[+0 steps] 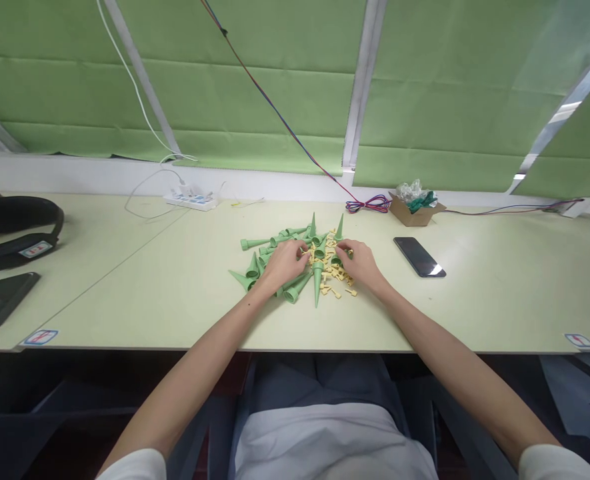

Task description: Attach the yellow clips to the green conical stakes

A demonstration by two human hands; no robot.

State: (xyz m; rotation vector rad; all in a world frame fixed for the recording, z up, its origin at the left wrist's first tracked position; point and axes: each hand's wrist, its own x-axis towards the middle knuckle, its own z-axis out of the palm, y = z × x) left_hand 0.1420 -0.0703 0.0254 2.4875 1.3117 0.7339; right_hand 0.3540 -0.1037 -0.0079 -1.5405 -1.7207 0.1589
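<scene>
A heap of green cone-shaped plastic spikes (275, 240) lies on the pale green table (149, 287), mixed with several small cream-yellow pieces (331, 270). My left hand (283, 262) rests on the left side of the heap, fingers curled over the small pieces and a spike. My right hand (359, 261) sits at the right side, fingers bent round a green piece near the cream parts. What each set of fingers pinches is too small to name. One spike (317, 280) points toward me between the hands.
A black phone (419, 257) lies right of the heap. Behind it stands a small cardboard box (415, 211) with green and clear bits. A white power strip (191, 199) and cables sit at the back. Black gear (9, 230) lies far left.
</scene>
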